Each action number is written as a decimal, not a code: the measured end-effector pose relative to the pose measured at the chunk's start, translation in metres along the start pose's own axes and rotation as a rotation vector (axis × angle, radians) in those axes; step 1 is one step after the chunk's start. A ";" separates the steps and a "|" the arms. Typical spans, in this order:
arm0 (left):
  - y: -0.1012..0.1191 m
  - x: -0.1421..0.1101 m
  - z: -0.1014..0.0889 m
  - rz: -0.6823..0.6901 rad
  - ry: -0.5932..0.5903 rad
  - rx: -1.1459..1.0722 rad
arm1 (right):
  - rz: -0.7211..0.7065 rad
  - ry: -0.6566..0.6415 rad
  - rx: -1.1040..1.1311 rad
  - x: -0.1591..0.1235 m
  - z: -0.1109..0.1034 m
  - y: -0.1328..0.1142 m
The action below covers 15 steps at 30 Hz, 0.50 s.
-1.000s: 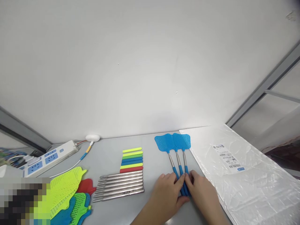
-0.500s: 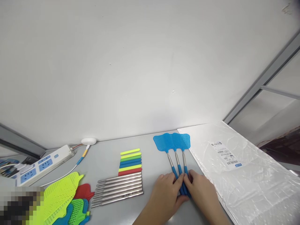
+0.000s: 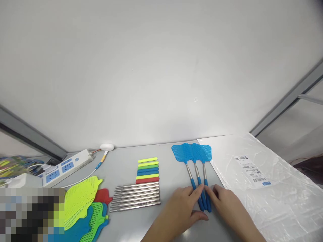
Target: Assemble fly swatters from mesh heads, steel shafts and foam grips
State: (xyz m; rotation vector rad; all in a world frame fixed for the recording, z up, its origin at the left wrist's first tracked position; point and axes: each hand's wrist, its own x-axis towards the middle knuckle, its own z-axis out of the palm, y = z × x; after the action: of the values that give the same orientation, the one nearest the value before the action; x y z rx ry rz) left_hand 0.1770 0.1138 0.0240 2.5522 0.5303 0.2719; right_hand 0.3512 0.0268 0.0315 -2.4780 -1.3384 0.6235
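Three blue fly swatters [image 3: 192, 153] lie side by side on the grey table, their mesh heads overlapping and pointing away from me. Each has a thin metal rod and a blue handle [image 3: 207, 201]; the handles come together near me. My left hand [image 3: 180, 208] rests at their left side, index finger across the handles and thumb spread away below. My right hand [image 3: 225, 200] is at the right side, a fingertip touching the rightmost handle and its fingers apart. Neither hand is wrapped around a handle.
Left of my hands lie several metal rods [image 3: 138, 195] and several coloured grip sleeves [image 3: 148, 170]. Loose swatter heads [image 3: 82, 198] are piled farther left, near a power strip [image 3: 73, 164] with a white cable. A labelled plastic bag [image 3: 275, 198] covers the right side.
Both hands have loosened around the handles; the left thumb has moved off and the right hand has shifted slightly away. The view has turned a little left, while the swatters stay in place.
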 end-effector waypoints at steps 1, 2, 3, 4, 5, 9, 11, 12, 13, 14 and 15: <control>0.000 -0.004 -0.005 -0.012 0.001 0.013 | 0.011 0.014 0.012 -0.001 -0.004 0.001; -0.001 -0.011 -0.010 -0.026 0.009 0.030 | 0.022 0.036 0.016 -0.003 -0.008 0.002; -0.002 -0.018 -0.016 -0.035 0.024 0.047 | 0.027 0.062 0.012 -0.004 -0.011 0.002; -0.004 -0.028 -0.021 -0.040 0.045 0.065 | 0.022 0.090 0.004 -0.006 -0.013 0.000; -0.007 -0.040 -0.027 -0.044 0.072 0.082 | 0.008 0.112 -0.003 -0.007 -0.012 -0.002; -0.023 -0.097 -0.047 -0.081 0.218 0.171 | -0.099 0.176 0.050 -0.016 0.009 -0.026; -0.030 -0.125 -0.052 -0.121 0.295 0.200 | -0.124 0.237 0.133 -0.025 0.027 -0.044; -0.033 -0.138 -0.054 -0.138 0.324 0.211 | -0.138 0.279 0.178 -0.029 0.036 -0.053; -0.035 -0.149 -0.054 -0.152 0.347 0.222 | -0.165 0.314 0.218 -0.034 0.044 -0.062; -0.036 -0.158 -0.053 -0.162 0.365 0.234 | -0.211 0.339 0.245 -0.037 0.051 -0.071; -0.037 -0.165 -0.052 -0.173 0.380 0.246 | -0.277 0.350 0.260 -0.040 0.055 -0.078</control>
State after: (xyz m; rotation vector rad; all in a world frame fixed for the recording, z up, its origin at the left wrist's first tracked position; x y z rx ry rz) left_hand 0.0009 0.0967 0.0344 2.6763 0.9743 0.6732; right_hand 0.2483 0.0370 0.0254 -2.0309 -1.3311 0.2630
